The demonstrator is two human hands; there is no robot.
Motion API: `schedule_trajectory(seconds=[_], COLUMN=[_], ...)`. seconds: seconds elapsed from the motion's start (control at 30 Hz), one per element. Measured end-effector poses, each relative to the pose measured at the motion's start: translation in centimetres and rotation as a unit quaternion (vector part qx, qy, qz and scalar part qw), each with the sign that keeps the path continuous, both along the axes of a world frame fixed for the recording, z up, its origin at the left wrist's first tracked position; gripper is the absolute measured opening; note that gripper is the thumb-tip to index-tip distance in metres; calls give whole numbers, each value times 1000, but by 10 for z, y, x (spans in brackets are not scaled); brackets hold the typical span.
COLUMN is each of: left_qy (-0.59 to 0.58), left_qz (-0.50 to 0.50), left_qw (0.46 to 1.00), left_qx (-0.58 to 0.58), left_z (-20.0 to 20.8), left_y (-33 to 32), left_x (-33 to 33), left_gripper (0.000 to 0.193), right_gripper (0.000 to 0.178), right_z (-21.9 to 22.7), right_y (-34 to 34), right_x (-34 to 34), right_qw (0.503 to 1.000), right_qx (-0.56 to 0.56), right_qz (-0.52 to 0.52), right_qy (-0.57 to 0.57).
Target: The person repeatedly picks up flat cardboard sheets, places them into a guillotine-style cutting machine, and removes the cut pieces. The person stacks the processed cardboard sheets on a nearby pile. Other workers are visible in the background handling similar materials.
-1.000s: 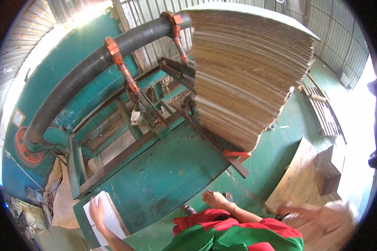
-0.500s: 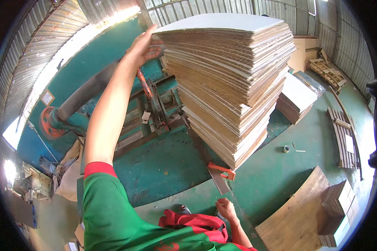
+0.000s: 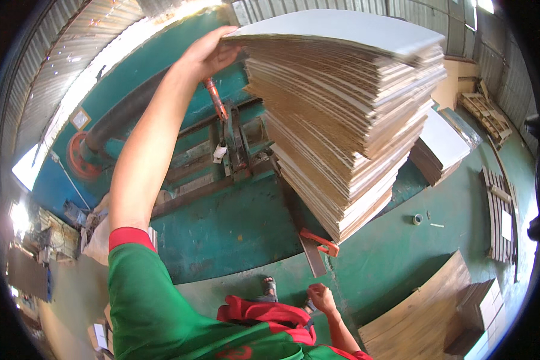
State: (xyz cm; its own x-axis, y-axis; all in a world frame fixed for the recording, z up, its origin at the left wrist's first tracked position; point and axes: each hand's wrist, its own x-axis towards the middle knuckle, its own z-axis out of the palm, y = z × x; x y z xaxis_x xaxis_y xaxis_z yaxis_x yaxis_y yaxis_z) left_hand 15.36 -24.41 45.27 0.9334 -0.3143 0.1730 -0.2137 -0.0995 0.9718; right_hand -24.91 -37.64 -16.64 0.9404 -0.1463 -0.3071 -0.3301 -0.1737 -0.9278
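At the upper left corner of a tall stack of cardboard sheets (image 3: 336, 129), our left hand (image 3: 209, 57) reaches up with the arm stretched long. Its thumb lies over the edge of the white-faced top sheet (image 3: 342, 27) and the other fingers sit below, so we pinch that corner between them. On the far right, the sheet's corner stands slightly apart from the layers beneath. The stack rises before us, its brown and pale edges uneven, its lowest near corner just beside an orange bracket (image 3: 320, 242).

Low down, close to our waist, our right hand (image 3: 322, 298) hangs well apart from the stack. Its fingers curl toward the palm; we cannot tell whether they press together or hold anything.

Behind our left forearm runs a dark roller (image 3: 126, 108) with a red wheel (image 3: 83, 155) at its end. A green metal plate (image 3: 222, 237) spreads to the left of the bracket. Beyond the stack, to the right, we see a lower white-topped pile (image 3: 445, 138); nearer on the green floor lie a tape roll (image 3: 417, 219), a slatted wooden pallet (image 3: 496, 210) and a curved-looking plywood board (image 3: 411, 306).
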Motion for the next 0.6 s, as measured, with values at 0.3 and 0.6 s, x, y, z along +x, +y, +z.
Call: schedule_trajectory(seconds=[0.3,0.6], left_qy=[-23,134], left_qz=[-208,-289], left_qw=[976,947], left_qx=[-62,30], left_z=[-7,-181], left_y=[50,264], left_x=[-64,-126], left_gripper=[35,53], right_gripper=[28,32], right_z=[10,103], right_y=[44,97], right_x=[45,123], right_qw=[993,970], right_qx=[14,226], right_qz=[120,91], right_qy=[0,-5])
